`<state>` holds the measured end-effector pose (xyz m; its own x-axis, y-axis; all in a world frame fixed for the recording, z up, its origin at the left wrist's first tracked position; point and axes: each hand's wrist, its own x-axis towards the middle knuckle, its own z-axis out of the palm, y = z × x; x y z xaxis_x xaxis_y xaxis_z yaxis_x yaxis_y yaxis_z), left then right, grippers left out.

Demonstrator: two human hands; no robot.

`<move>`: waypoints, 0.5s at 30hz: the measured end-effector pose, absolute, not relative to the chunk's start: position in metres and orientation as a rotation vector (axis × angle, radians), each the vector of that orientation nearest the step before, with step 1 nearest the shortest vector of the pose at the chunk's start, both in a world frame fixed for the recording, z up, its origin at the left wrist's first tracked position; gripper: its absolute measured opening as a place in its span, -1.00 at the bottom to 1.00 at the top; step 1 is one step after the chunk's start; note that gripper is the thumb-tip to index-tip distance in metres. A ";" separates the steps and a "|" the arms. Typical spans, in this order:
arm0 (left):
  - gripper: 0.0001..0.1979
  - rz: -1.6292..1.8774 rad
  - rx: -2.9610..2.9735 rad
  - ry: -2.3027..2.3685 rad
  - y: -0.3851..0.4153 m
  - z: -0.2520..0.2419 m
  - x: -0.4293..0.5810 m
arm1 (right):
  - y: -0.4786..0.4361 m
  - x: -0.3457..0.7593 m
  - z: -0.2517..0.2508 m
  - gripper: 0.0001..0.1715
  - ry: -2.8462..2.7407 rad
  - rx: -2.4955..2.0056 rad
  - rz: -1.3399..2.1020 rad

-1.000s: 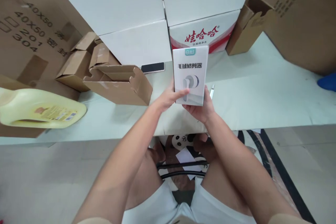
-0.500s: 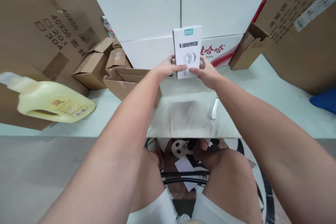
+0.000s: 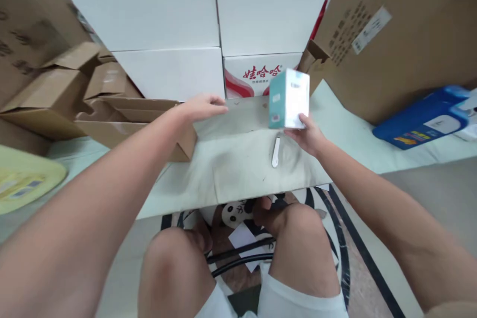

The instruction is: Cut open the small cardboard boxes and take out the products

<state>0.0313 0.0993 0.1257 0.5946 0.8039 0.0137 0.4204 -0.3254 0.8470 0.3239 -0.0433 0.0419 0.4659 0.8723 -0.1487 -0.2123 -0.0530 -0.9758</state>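
Note:
My right hand (image 3: 306,135) grips a fabric shaver box (image 3: 296,98) by its lower right corner, thumb on the pale face. The box stands turned, with a teal side towards the left and a white side towards the right, held up over the table. My left hand (image 3: 205,107) is empty, its fingers stretched to the right and the thumb apart. It hovers beside an open brown carton (image 3: 122,131), which my left forearm partly covers. A slim white tool (image 3: 276,152) lies on the cloth below the shaver box; its exact kind is unclear.
White cartons (image 3: 167,73) form a wall at the back, one with red lettering. Smaller brown boxes (image 3: 44,92) and a yellow bottle (image 3: 26,179) are at left. At right are a blue bottle (image 3: 423,117) and a large brown carton (image 3: 402,49). The table's front edge is above my knees.
My left hand has let go of the shaver box and moved left. My right hand has turned the box, so its teal side shows. The view has swung right, bringing the blue bottle further in.

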 end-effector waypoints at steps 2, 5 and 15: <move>-0.74 0.466 1.922 0.959 0.087 0.108 0.032 | -0.068 0.360 0.030 -0.56 -0.504 -1.539 0.897; -0.82 0.218 1.800 0.838 0.052 0.079 0.044 | -0.081 0.404 0.020 -0.63 -0.350 -1.797 0.764; -0.53 0.179 1.627 0.669 -0.032 -0.004 0.064 | -0.036 0.456 0.020 -0.36 -0.207 -2.200 0.600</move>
